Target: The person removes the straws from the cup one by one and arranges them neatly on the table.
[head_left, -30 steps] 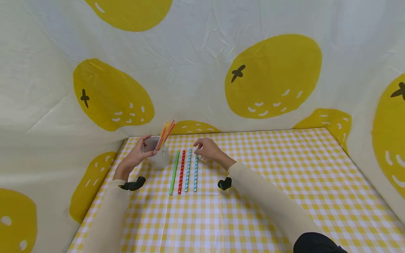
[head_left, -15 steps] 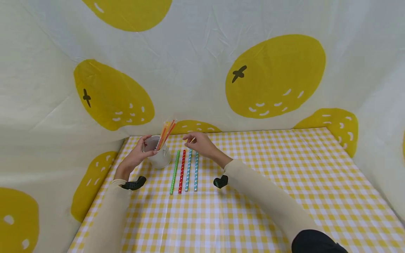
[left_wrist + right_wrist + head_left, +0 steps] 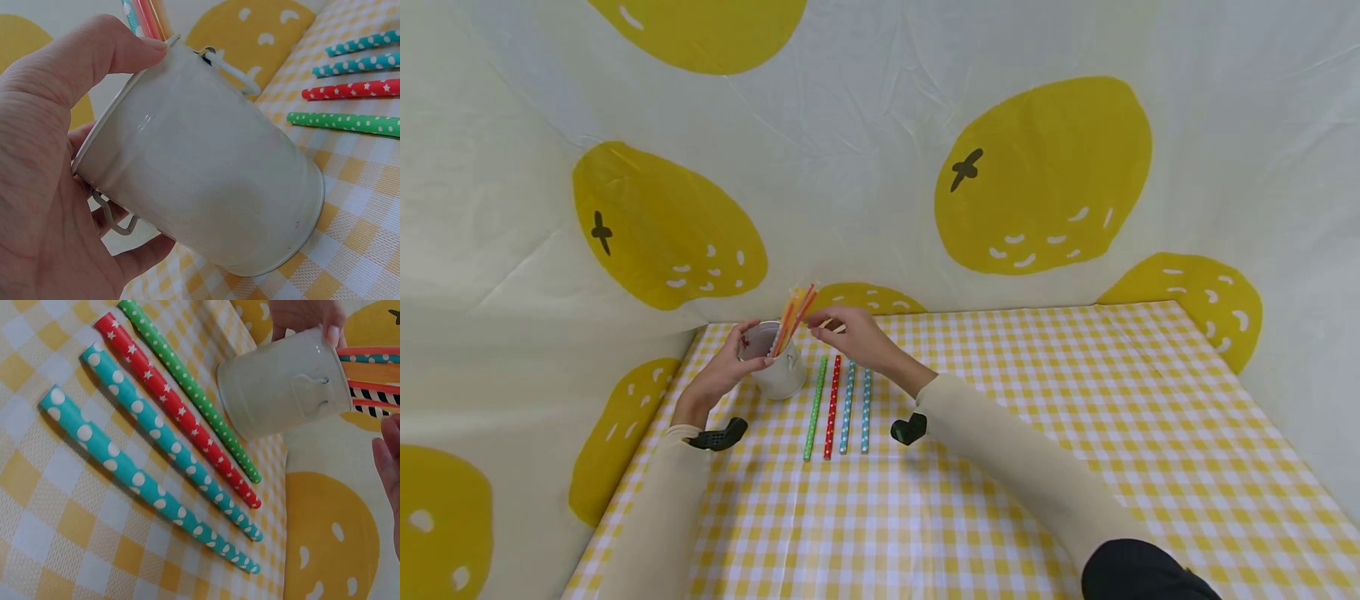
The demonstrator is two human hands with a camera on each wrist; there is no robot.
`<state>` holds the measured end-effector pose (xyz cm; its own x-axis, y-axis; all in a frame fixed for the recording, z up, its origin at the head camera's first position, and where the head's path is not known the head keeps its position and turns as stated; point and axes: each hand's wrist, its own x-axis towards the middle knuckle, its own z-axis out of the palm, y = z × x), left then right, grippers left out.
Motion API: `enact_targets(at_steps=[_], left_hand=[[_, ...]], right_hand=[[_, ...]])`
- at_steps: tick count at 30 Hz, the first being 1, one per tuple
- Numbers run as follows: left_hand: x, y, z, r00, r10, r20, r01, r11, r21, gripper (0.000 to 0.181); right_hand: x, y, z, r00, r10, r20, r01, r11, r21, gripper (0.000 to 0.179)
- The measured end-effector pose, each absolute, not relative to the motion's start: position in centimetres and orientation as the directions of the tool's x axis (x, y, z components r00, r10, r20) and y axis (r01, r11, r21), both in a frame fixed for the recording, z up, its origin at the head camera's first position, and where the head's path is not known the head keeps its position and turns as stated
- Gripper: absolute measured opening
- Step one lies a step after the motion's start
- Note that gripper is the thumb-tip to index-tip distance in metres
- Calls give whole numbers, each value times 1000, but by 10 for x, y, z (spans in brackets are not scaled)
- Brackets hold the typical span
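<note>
My left hand [image 3: 721,367] holds a small white metal pail [image 3: 206,150] by its rim, thumb in front and fingers around the far side. The pail leans in the wrist views and has little side handles. Several straws [image 3: 795,317] stand in it: orange, yellow, red, teal dotted and black-and-white striped. Just right of these straws is my right hand [image 3: 853,333], fingers bent, thumb and fingertips apart beside the striped straw [image 3: 378,395]. On the cloth lie a green dotted straw [image 3: 815,408], a red starred straw [image 3: 832,408] and two teal dotted straws [image 3: 169,487], side by side.
A yellow-and-white checked cloth [image 3: 1000,433] covers the table. Behind and to the left rises a pale curtain [image 3: 865,167] printed with large yellow fruit. The pail stands near the table's back left corner.
My right hand has moved left, from over the far end of the right teal straw to beside the straws in the pail. The left hand and pail have stayed in place.
</note>
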<state>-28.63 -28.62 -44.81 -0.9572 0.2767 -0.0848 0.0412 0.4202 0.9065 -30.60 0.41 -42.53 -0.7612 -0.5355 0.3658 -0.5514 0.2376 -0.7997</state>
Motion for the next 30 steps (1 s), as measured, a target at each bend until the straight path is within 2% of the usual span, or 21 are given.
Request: enact_targets(at_steps=[22,30], left_hand=[[-284,-285,-449,-957,271,-103,20,416,909,90],[-288,-284,-451,-957,271,-99,23,413,910,91]], right_hand=[[-305,-15,-421,-740,-609,285,-550,304,-778,39],[-304,-7,-412,-755,-590,287,-550,333,-766,38]])
